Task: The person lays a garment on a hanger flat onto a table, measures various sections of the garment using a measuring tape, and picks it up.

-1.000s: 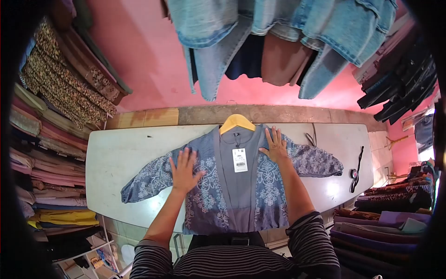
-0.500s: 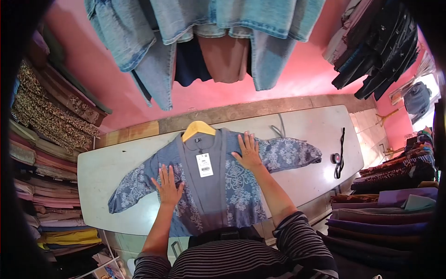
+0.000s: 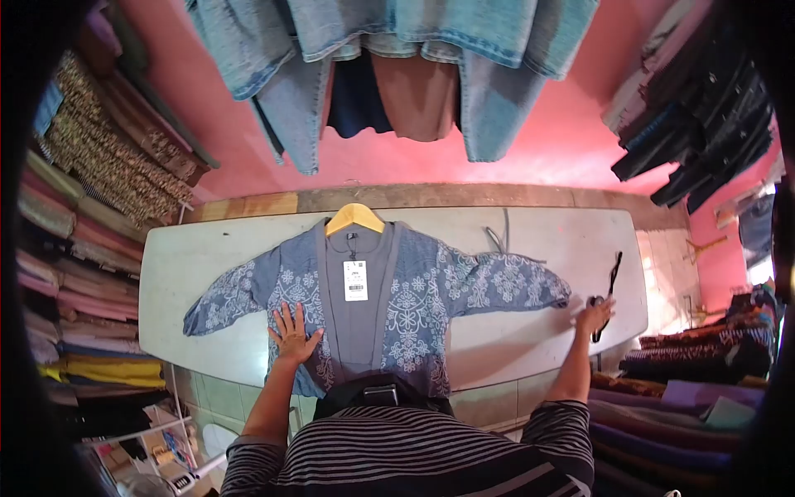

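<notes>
A grey-blue jacket [image 3: 414, 311] with white floral embroidery lies spread on the table, sleeves stretched out to both sides. Inside its neck is a wooden hanger [image 3: 354, 217]. From the collar hangs a white price tag [image 3: 354, 280] with a barcode. My left hand [image 3: 292, 335] rests flat on the jacket's left front panel, fingers spread. Beyond the right cuff, my right hand [image 3: 591, 318] has its fingers around a small round black object [image 3: 597, 301], mostly covered by them. A black strap [image 3: 615, 273] lies beside it on the table.
The pale table [image 3: 513, 356] has a grey cord [image 3: 498, 230] near its far edge. Denim clothes [image 3: 489, 91] hang on the pink wall ahead. Folded clothes [image 3: 99, 315] are stacked at left, with more fabric piles [image 3: 662, 406] at right. Dark garments [image 3: 704, 132] hang at upper right.
My right hand has left the jacket's shoulder area and moved right to the small round black object. My left hand stays on the jacket. The view has shifted slightly.
</notes>
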### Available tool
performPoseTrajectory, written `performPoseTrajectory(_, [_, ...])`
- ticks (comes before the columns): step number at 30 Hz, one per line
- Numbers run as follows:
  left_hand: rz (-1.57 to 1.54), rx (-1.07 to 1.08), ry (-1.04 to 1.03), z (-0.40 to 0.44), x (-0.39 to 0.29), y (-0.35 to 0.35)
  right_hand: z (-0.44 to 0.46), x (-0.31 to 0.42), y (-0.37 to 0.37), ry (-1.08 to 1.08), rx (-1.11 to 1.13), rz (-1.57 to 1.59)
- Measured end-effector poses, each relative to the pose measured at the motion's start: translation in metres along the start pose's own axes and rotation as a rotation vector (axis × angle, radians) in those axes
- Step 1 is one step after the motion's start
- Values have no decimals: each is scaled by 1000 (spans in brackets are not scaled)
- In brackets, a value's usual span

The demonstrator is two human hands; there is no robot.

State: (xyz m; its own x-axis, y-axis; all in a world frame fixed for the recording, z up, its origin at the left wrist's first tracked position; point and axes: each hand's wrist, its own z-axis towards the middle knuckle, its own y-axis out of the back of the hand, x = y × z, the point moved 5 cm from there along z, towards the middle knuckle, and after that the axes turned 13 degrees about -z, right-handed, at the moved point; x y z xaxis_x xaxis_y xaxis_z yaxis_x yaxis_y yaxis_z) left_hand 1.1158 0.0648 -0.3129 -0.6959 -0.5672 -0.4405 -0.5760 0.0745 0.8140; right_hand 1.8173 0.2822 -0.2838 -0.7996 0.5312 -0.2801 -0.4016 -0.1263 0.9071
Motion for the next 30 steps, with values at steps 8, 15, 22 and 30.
performPoseTrajectory(8, [8, 124, 87, 3, 0, 0, 5, -39, -16, -11, 128, 211])
performPoseTrajectory(15, [-13, 119, 57, 5, 5, -3, 0, -40, -27, 252, 37, 337])
performPoseTrajectory(22, [-28, 116, 30, 6, 2, -2, -44, -23, 5, 197, 96, 421])
performPoseTrajectory(30, [-29, 61, 1, 4, -1, -3, -72, -101, 42, -332, 190, 1466])
